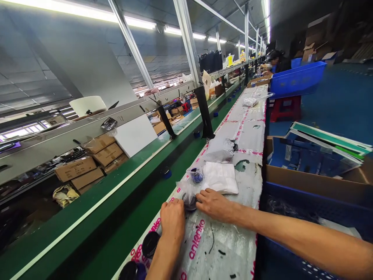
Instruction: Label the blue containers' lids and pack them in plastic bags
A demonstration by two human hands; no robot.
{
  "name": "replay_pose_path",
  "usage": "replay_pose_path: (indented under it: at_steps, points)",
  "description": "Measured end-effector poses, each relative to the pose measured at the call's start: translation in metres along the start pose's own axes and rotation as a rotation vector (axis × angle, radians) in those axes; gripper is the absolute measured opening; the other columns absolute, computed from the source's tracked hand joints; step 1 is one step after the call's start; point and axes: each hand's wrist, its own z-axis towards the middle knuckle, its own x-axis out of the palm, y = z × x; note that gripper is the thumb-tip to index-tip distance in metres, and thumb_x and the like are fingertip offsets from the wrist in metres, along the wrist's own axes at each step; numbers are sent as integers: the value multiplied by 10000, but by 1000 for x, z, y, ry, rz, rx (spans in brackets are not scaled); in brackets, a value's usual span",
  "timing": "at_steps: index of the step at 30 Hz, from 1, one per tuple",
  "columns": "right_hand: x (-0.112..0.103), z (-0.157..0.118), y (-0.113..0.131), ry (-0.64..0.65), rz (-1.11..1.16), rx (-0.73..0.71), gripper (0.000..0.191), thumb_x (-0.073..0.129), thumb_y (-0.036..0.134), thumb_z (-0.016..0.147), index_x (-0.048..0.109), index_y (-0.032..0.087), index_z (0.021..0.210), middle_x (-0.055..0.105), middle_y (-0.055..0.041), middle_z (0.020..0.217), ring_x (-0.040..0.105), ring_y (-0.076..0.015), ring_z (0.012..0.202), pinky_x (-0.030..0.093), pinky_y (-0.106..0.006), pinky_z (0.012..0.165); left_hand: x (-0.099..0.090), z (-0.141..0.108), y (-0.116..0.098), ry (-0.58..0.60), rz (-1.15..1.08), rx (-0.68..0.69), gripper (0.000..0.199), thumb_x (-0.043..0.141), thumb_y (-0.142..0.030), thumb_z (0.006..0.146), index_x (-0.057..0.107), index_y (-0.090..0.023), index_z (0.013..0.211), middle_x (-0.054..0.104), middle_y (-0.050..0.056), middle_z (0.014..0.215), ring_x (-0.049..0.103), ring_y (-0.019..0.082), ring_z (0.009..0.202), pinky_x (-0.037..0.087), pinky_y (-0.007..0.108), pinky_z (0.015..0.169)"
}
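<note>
- clear bag (pixel 181 188): looking like thin plastic, crinkling, shining
- table cover (pixel 229 233): looking like plastic film, wrinkling, reflecting light
- belt (pixel 142 200): showing a smooth, low-sheen surface
- post (pixel 186 39): looking like smooth metal
- boxes (pixel 76 168): showing matt cardboard
- tub (pixel 300 77), stool (pixel 284 109): looking like smooth plastic
- black lid (pixel 150 244): looking glossy

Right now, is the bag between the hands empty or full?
Not empty, it seems: something dark shows through the plastic bag beside the right hand. How full: cannot tell.
</note>
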Motion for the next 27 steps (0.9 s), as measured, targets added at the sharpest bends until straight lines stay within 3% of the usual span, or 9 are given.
replay_pose_path:
  at_steps: [7,11,16,22,27]
  points:
    - [-4,17,3,53,101,79,132,570,126,891,687,188,892,696,-104,859,599,-248,800,387,-342,660,1,12,3,66,-103,-69,195,538,-139,851,725,-192,872,760,106,938,709,275,915,460,342,729]
    - [-16,26,0,118,200,119,96,623,134,809,707,158,847,715,-120,846,619,-236,761,394,-323,649,5,19,11,96,-214,-87,100,617,-201,871,692,-164,816,732,59,858,685,215,855,497,351,762]
    - [-37,50,-16,160,329,232,116,650,287,801,709,188,817,712,-35,716,627,-183,648,353,-261,549,8,32,28,111,-400,-113,256,615,-370,938,652,-147,816,671,-4,778,647,148,754,531,336,759]
    - [-49,76,-31,33,313,422,166,517,202,881,672,173,935,734,-59,887,663,-190,783,376,-256,609,5,43,32,-26,-531,-223,192,532,-273,940,625,-164,812,657,-7,746,612,140,699,445,262,635]
    - [-56,78,-33,-48,229,396,156,531,204,904,667,175,976,726,-95,971,660,-235,911,392,-283,688,-5,41,21,-154,-507,-242,142,509,-239,863,602,-222,758,645,-8,697,579,166,674,327,267,594]
